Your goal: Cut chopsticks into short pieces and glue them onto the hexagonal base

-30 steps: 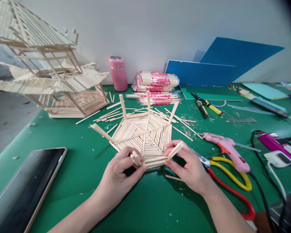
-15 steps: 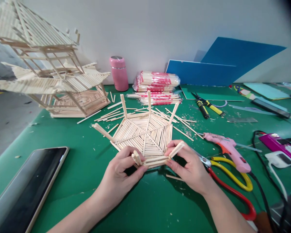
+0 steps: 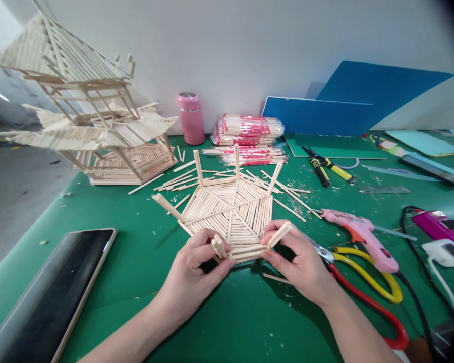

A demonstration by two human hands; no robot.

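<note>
A hexagonal base of wooden sticks (image 3: pixel 215 217) lies on the green table, with a short upright post at each corner. At its near edge, my left hand (image 3: pixel 194 267) has thumb and fingers pinched around the left end of a wooden stick (image 3: pixel 249 250), beside the near-left post (image 3: pixel 219 246). My right hand (image 3: pixel 297 259) pinches the same stick's other end, next to the near-right post (image 3: pixel 280 234). The stick lies along the near edge between these two posts. My fingertips partly hide both its ends.
A stick pavilion model (image 3: pixel 117 133) stands at the left, behind a phone (image 3: pixel 56 297). Loose sticks and stick packs (image 3: pixel 249 131) lie beyond the base, near a pink flask (image 3: pixel 191 121). To the right are a pink glue gun (image 3: pixel 363 237), scissors (image 3: pixel 366 282) and pliers (image 3: pixel 321 166).
The whole view has shifted slightly, so everything appears a little further right and lower. Both hands keep their hold at the base's near edge.
</note>
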